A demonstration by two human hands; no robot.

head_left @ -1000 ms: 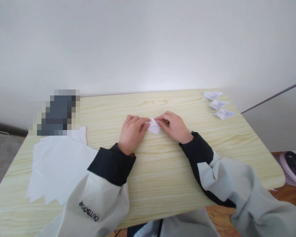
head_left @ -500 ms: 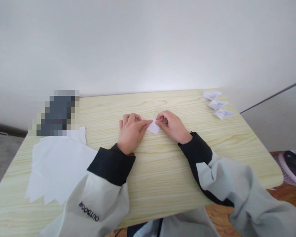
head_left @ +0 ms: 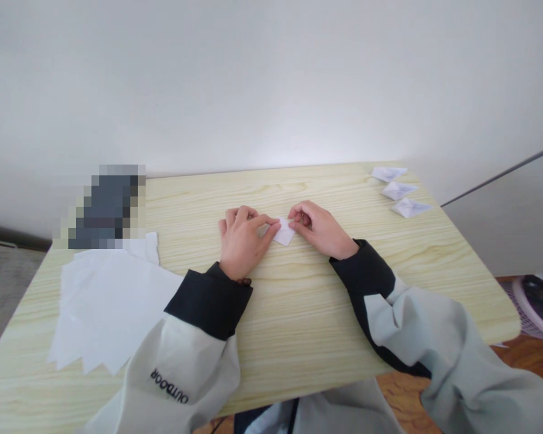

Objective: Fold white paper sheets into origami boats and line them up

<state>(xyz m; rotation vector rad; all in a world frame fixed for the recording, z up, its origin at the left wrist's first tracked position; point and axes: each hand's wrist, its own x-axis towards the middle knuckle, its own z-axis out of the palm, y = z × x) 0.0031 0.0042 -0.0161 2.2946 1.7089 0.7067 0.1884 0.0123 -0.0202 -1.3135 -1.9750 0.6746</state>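
A small folded piece of white paper point(head_left: 283, 234) lies near the middle of the wooden table. My left hand point(head_left: 247, 238) pinches its left edge between thumb and index finger, the other fingers curled. At the paper's right edge, my right hand point(head_left: 320, 228) has thumb and index finger closed on it. The fingertips cover the paper's upper corners, so its exact folds are hard to make out. Three folded white paper boats point(head_left: 398, 191) sit in a column at the table's far right corner.
Loose white sheets point(head_left: 111, 307) are fanned out on the left of the table point(head_left: 289, 337), partly under my left sleeve. Behind them is a dark, pixelated object point(head_left: 104, 208). A wall runs along the back edge. A pink basket point(head_left: 527, 310) stands on the floor at right.
My left thumb has moved closer to the index fingertip on the paper. My right hand has shifted slightly to the right. The paper stays in nearly the same place.
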